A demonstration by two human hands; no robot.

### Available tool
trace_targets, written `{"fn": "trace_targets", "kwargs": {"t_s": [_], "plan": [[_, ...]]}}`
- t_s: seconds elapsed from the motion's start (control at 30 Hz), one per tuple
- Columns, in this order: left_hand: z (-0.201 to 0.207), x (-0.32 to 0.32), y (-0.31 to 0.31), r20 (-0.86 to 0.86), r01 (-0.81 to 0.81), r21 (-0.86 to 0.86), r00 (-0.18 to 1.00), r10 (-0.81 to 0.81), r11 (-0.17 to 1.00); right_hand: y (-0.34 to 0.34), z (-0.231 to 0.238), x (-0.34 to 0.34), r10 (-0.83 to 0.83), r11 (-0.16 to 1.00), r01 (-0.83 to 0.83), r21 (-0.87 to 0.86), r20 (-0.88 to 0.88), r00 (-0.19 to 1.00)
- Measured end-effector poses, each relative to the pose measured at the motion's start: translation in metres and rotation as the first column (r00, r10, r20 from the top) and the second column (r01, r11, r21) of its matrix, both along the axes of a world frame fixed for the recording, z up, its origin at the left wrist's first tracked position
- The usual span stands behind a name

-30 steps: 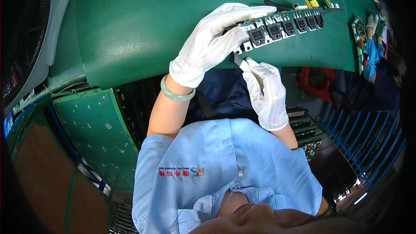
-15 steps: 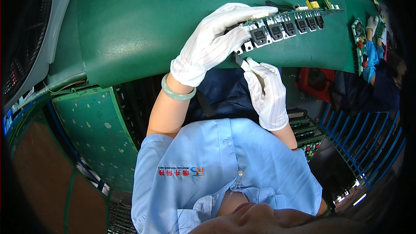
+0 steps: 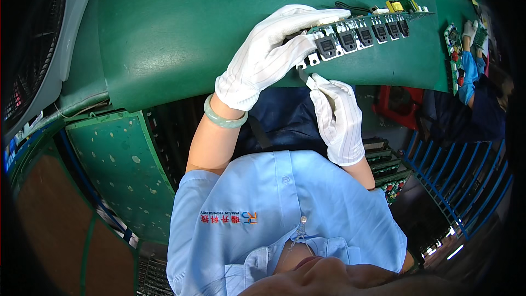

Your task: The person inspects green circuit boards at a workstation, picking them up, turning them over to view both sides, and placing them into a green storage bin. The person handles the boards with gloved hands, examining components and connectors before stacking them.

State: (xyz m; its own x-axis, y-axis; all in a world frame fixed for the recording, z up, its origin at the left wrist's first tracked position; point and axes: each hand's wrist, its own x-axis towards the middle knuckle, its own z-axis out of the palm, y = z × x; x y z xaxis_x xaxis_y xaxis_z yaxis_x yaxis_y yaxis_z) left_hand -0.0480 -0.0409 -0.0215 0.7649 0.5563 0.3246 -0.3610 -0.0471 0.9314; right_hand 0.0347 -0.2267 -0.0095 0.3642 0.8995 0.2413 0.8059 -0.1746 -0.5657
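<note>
My left hand [image 3: 257,57], in a white striped glove, is closed around the left end of a circuit board [image 3: 359,22], thumb in front and fingers over the top. The board is tilted up on edge, with a row of black flat components [image 3: 347,42] on metal tabs facing me. Pinched between the thumb and fingers of my gloved right hand [image 3: 339,123] is a small flat grey blade [image 3: 303,75]. Its tip points up at the lowest metal tab by my left thumb; whether they touch I cannot tell.
The board is over a green mat-covered table [image 3: 175,38]. A fan [image 3: 38,49] stands at far left. On the right lies another circuit board [image 3: 453,57], near a co-worker's gloved hand [image 3: 470,30]. A red stool [image 3: 400,107] and blue rails [image 3: 455,178] are below.
My right hand and the blade have shifted very slightly to the right. My left hand and the circuit board stay nearly in place.
</note>
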Motion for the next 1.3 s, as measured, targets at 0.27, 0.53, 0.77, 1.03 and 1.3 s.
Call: {"fn": "trace_targets", "kwargs": {"t_s": [0.27,0.53,0.77,1.03,1.3], "plan": [[0.007,-0.003,0.000,-0.061,0.012,-0.040,0.998,-0.015,0.999,0.001,0.000,0.001,0.000,1.000,0.000,0.024,0.029,1.000],[0.005,-0.001,-0.001,-0.032,0.006,-0.024,0.999,-0.007,1.000,0.002,-0.001,0.000,-0.007,1.000,0.006,0.026,0.028,1.000],[0.011,-0.006,-0.001,-0.147,0.070,-0.142,0.985,-0.091,0.987,0.005,-0.003,0.000,-0.003,0.999,0.000,0.052,0.046,0.999],[0.007,-0.003,0.000,-0.076,0.034,-0.031,0.996,-0.036,0.999,0.011,0.001,-0.009,-0.074,0.997,0.074,0.031,-0.014,0.997],[0.003,-0.002,0.001,-0.066,0.063,-0.063,0.996,-0.067,0.996,0.012,0.001,-0.011,-0.101,0.994,0.100,0.035,0.015,0.995]]}}
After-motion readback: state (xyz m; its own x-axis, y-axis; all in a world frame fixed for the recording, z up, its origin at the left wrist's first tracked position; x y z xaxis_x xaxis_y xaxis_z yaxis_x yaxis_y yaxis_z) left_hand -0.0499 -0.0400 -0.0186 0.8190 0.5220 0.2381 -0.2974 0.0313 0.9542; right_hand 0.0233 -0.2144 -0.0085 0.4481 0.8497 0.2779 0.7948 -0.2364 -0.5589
